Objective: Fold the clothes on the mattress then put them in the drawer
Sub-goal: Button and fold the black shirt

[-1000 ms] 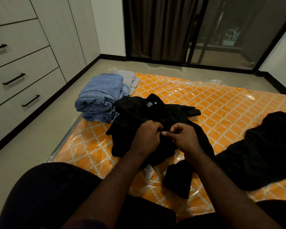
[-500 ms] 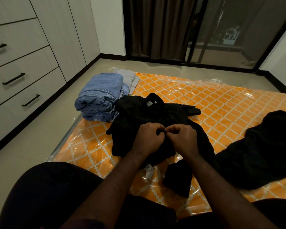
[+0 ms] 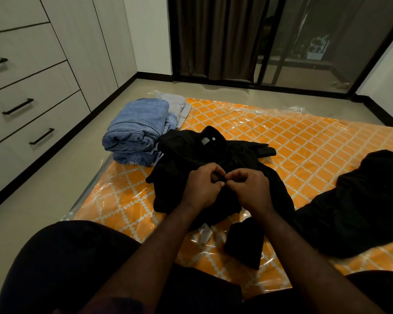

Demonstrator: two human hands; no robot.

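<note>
While jeans [image 3: 136, 130] are lying folded, left hand [image 3: 202, 189] and right hand [image 3: 252, 191] are pinching black shirt [image 3: 191, 150] (other garment [image 3: 361, 200], drawers [image 3: 32, 109] pending).

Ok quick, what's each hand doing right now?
Left hand: closed, pinching the black shirt.
Right hand: closed, pinching the same shirt.

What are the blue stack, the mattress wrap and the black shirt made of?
The blue stack looks like denim: faded blue weave, stitched seams. The mattress wrap is clear plastic film: it glints and wrinkles over the orange pattern. The black shirt seems matte woven cloth, maybe cotton; too dark to say more.
</note>
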